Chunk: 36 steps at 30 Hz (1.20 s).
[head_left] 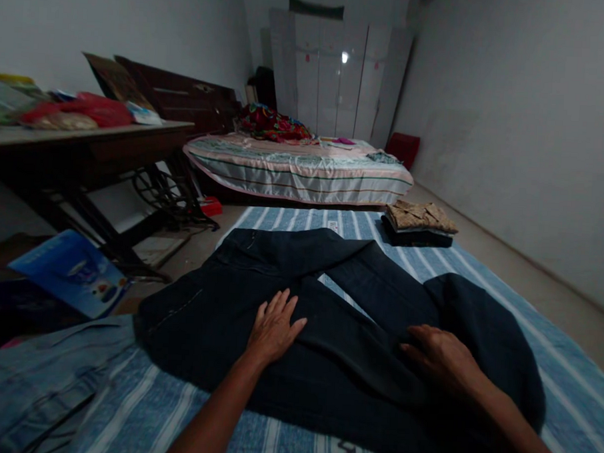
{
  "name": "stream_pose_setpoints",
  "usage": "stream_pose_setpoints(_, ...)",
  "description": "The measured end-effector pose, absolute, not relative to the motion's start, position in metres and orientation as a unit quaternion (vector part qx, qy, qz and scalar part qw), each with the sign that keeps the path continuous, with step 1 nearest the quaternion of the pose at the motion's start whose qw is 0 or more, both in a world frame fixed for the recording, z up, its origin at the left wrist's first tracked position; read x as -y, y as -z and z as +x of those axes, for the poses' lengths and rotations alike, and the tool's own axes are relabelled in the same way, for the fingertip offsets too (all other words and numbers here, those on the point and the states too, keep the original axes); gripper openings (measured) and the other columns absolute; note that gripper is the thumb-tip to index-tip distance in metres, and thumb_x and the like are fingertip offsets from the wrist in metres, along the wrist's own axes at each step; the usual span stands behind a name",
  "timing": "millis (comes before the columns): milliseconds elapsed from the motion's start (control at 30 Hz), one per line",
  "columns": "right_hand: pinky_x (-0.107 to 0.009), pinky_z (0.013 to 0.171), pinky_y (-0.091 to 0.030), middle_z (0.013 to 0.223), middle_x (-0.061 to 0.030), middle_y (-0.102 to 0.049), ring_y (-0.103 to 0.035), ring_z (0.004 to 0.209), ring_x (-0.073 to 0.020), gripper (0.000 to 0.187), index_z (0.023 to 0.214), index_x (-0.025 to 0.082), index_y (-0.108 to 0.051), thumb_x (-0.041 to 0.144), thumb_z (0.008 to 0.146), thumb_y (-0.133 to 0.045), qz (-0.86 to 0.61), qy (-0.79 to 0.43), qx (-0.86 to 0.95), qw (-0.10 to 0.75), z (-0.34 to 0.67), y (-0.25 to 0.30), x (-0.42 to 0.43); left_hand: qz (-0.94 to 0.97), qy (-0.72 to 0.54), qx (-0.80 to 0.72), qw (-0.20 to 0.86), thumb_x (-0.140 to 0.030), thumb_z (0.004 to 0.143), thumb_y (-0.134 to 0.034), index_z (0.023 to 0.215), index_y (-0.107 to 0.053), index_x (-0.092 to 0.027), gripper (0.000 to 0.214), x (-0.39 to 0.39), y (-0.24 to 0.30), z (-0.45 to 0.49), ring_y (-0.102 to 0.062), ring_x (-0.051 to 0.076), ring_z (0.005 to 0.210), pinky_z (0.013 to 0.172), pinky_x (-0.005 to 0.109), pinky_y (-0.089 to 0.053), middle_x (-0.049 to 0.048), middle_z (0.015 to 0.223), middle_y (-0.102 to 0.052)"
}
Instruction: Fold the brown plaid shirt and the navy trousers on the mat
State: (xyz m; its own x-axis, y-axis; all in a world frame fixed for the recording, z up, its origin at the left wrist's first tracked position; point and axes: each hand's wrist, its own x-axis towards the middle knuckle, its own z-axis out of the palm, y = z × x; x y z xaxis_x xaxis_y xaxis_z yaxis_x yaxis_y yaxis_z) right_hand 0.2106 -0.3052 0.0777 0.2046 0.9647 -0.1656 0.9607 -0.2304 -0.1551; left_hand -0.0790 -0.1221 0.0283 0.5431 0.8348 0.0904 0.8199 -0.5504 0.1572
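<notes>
spread across a blue-and-white striped sheet (566, 358), right in front of the person: a pair of dark trousers (326, 361), waist end toward the left, legs running off to the right. lines of pale stitching near the waist end. between the legs, a narrow gap with a strip of sheet showing through. at the far right, a raised, rounded bunch of the same dark cloth.

both hands on the trousers, well apart. left hand (274, 325) open, palm down, fingers fanned out, flat on the cloth near the middle. right hand (441, 356) farther along the legs, palm down, fingers loosely bent; cannot tell about any pinch of cloth beneath.

beyond the trousers, near the far right corner of the sheet, a neat stack of folded clothes (418, 223), tan patterned piece on top, darker ones below. at the near left, next to the waist end, faded blue denim (30, 368), rumpled. just past the denim, a tilted blue box (74, 270).

along the left wall, a counter (150, 134) with a red plastic bag (104, 109) on top and a spoked wheel (158, 188) underneath. farther back, a bed (304, 176) with a striped cover and a bunched red floral quilt (276, 124); behind, a pale wardrobe (328, 81) with a bright spot of reflected light.
</notes>
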Motion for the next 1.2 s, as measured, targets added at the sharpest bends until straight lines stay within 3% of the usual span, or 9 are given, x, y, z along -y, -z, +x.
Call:
stream_pose_setpoints(200, -0.036, 0.076, -0.044, 0.094, -0.0091, -0.067, -0.064, 0.086, -0.0245, 0.027, 0.092, 0.019, -0.063, 0.035, 0.094, -0.042, -0.813, -0.085, 0.569, -0.088, 0.248, -0.067, 0.325, 0.876, -0.064, -0.475, 0.05, -0.046, 0.09, -0.042, 0.137, -0.045, -0.018, 0.055, 0.124, -0.029, -0.079, -0.027, 0.027, 0.14, 0.112, 0.049, -0.023, 0.0109, 0.15, -0.032)
stream_pose_setpoints(500, -0.035, 0.072, -0.047, 0.099, -0.011, -0.067, -0.065, 0.089, -0.026, 0.029, 0.094, 0.02, -0.063, 0.04, 0.093, -0.042, -0.848, -0.07, 0.523, -0.039, 0.269, -0.063, 0.341, 0.872, -0.057, -0.483, 0.054, -0.045, 0.09, -0.043, 0.137, -0.045, -0.017, 0.055, 0.126, -0.035, -0.077, -0.026, 0.026, 0.14, 0.112, 0.049, -0.023, 0.0111, 0.15, -0.033)
stream_pose_setpoints(833, -0.027, 0.057, -0.039, 0.088, -0.0083, -0.067, -0.066, 0.084, -0.0236, 0.029, 0.094, 0.018, -0.061, 0.039, 0.097, -0.041, -0.858, -0.03, 0.499, -0.119, 0.281, -0.09, 0.338, 0.881, -0.071, -0.468, 0.028, -0.046, 0.09, -0.04, 0.134, -0.048, -0.018, 0.053, 0.113, -0.026, -0.074, -0.031, 0.028, 0.137, 0.109, 0.049, -0.026, 0.0133, 0.148, -0.036)
stream_pose_setpoints(1000, -0.029, 0.072, -0.042, 0.092, -0.0099, -0.068, -0.065, 0.089, -0.0235, 0.026, 0.102, 0.016, -0.062, 0.037, 0.094, -0.049, -0.83, -0.039, 0.54, -0.129, 0.282, -0.094, 0.329, 0.887, -0.045, -0.46, 0.012, -0.049, 0.089, -0.036, 0.136, -0.045, -0.014, 0.059, 0.105, -0.026, -0.07, -0.03, 0.03, 0.138, 0.109, 0.049, -0.027, 0.0145, 0.149, -0.035)
stream_pose_setpoints(1100, -0.032, 0.088, -0.038, 0.092, -0.0065, -0.068, -0.063, 0.093, -0.0218, 0.026, 0.103, 0.019, -0.063, 0.041, 0.091, -0.057, -0.792, -0.058, 0.594, -0.128, 0.276, -0.092, 0.325, 0.886, -0.039, -0.462, 0.019, -0.05, 0.088, -0.033, 0.137, -0.045, -0.013, 0.062, 0.104, -0.027, -0.069, -0.03, 0.03, 0.137, 0.108, 0.05, -0.027, 0.015, 0.149, -0.034)
stream_pose_setpoints(1200, -0.032, 0.094, -0.034, 0.096, -0.0071, -0.068, -0.062, 0.098, -0.0222, 0.027, 0.103, 0.018, -0.064, 0.04, 0.087, -0.063, -0.766, -0.07, 0.625, -0.132, 0.271, -0.089, 0.321, 0.888, -0.05, -0.457, 0.015, -0.051, 0.087, -0.033, 0.135, -0.047, -0.013, 0.063, 0.101, -0.026, -0.068, -0.032, 0.032, 0.136, 0.107, 0.051, -0.028, 0.0162, 0.148, -0.036)
